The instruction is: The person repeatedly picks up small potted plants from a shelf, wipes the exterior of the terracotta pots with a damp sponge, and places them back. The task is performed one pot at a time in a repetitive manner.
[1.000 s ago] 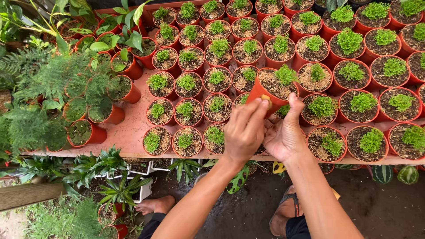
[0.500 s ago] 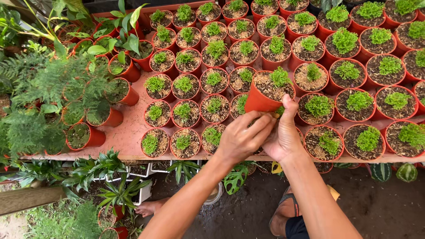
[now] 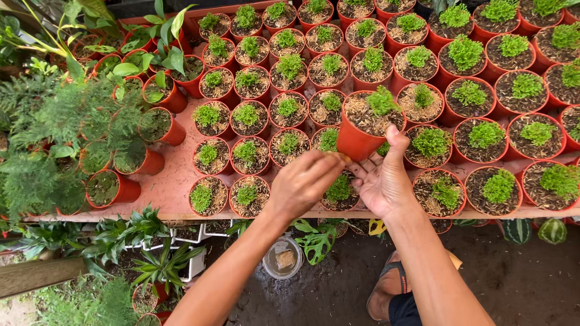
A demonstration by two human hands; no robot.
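Lifted higher, orange pot [image 3: 361,130] between both hands.

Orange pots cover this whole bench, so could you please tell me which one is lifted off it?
The orange pot with a small green plant, held tilted between the right hand and left hand. All the others stand upright on the bench.

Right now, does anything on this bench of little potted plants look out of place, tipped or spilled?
One orange pot is off the bench, lifted and tilted, held by the right hand with the left hand at its base. The other pots stand upright in rows, and I see no spilled soil.
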